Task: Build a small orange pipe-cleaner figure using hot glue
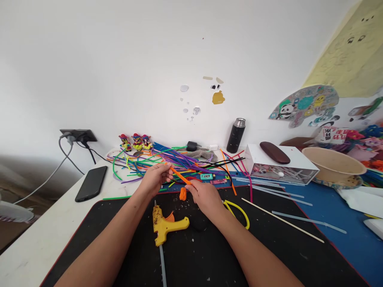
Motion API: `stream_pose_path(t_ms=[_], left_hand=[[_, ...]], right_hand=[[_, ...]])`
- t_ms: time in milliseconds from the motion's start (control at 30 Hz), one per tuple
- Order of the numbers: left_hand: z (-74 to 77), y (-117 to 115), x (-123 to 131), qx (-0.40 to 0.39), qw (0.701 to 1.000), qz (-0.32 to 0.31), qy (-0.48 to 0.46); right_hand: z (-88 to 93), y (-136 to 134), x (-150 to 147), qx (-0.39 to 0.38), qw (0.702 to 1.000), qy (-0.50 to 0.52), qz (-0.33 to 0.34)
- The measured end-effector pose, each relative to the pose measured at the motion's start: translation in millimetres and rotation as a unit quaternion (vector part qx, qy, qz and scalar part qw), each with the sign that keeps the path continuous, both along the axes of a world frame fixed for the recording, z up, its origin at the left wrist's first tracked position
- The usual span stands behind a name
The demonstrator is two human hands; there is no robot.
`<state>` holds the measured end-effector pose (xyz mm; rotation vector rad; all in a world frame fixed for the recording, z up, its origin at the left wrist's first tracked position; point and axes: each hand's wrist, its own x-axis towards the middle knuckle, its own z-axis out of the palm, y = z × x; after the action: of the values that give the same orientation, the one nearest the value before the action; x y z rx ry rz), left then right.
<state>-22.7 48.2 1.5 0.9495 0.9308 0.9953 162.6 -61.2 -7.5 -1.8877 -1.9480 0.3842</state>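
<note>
Between my two hands stretches an orange pipe cleaner (180, 175), slanting down to the right above the mat. My left hand (157, 177) pinches its upper left end. At the lower right end, my right hand (206, 196) has its fingers closed on it. Just below the strand, a small orange bundle (182, 194) lies on the black mat (197, 255). A yellow glue gun (164, 226) with a glue stick in its back rests between my forearms. Yellow-handled scissors or pliers (239, 211) lie partly hidden behind my right hand.
Many coloured pipe cleaners (176, 157) are heaped by the wall. A phone (91, 183) lies left, with small figurines (136, 141) behind. A black bottle (236, 135), a white box (278, 163), a beige bowl (333, 161), clear glue sticks (309, 221) and a wooden stick (283, 220) are right.
</note>
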Motion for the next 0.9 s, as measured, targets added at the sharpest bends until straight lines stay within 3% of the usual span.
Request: stream_pose_path(t_ms=[900], left_hand=[[-4.0, 1, -1, 0.029, 0.999, -0.022, -0.023]], right_hand=[[-21.1, 8, 5, 0.031, 0.991, 0.128, 0.032]])
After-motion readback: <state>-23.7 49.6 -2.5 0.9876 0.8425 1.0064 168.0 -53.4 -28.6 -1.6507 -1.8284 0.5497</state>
